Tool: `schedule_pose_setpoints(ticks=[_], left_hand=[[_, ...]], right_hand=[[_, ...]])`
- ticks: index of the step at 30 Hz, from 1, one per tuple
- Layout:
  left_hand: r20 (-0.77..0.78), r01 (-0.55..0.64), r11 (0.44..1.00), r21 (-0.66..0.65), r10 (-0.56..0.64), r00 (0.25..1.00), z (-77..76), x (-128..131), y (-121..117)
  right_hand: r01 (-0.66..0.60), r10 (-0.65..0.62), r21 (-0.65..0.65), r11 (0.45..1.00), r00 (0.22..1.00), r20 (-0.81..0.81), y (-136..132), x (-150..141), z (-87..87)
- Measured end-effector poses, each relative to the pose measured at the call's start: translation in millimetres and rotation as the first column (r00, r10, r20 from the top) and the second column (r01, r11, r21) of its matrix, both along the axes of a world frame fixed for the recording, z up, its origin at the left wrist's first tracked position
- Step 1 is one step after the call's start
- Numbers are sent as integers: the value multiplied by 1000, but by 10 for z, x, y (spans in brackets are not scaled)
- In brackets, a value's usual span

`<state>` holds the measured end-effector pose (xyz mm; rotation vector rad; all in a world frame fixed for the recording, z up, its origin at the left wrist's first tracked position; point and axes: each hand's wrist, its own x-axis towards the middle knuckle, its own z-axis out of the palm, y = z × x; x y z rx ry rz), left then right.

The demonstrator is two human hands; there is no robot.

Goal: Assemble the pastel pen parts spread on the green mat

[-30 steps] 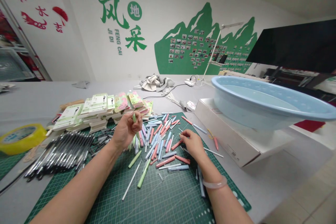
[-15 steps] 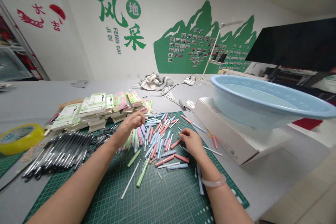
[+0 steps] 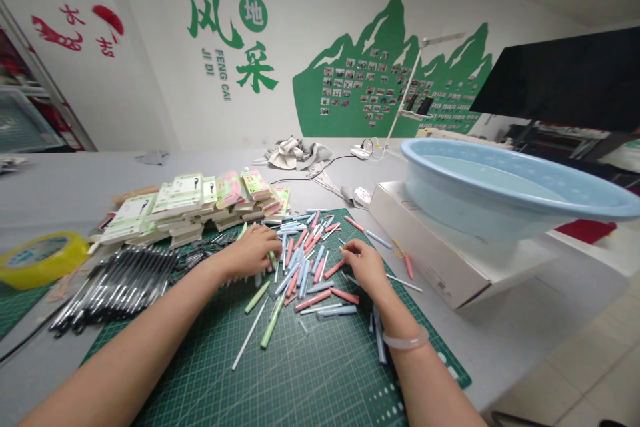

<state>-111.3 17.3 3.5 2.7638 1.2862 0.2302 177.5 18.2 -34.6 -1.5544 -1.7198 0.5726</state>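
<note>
My left hand (image 3: 254,251) is down on the heap of pen parts, fingers bent round a green pen barrel (image 3: 273,259); the fingertips are partly hidden. Thumb and fingers of my right hand (image 3: 365,268) are pinched together at the heap's right side, and whatever they hold is too small to make out. Between both hands lie pink pen barrels (image 3: 313,300), blue pen barrels (image 3: 320,287) and thin white refills. Nearer to me, a green pen barrel (image 3: 273,323) and a white refill (image 3: 249,335) lie on the green cutting mat (image 3: 300,387).
Black pens (image 3: 127,287) lie in rows at left, beside a yellow tape roll (image 3: 43,259). Behind them are stacked small boxes (image 3: 187,193). A blue basin (image 3: 480,207) rests on a white carton (image 3: 440,253) at right. Grey cloths (image 3: 295,153) and a cable lie farther back.
My left hand has come down from above the heap onto the green pen parts, its fingers now among them. My right hand stays pinched in nearly the same place.
</note>
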Motion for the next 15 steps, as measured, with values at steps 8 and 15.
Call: schedule_pose_setpoints(ticks=[8, 15], left_hand=[[75, -188, 979, -74, 194, 978, 114, 71, -330], [2, -360, 916, -178, 366, 931, -44, 218, -713]], right_hand=[[-20, 20, 14, 1000, 999, -27, -8, -9, -24], [-29, 29, 17, 999, 999, -42, -35, -47, -10]])
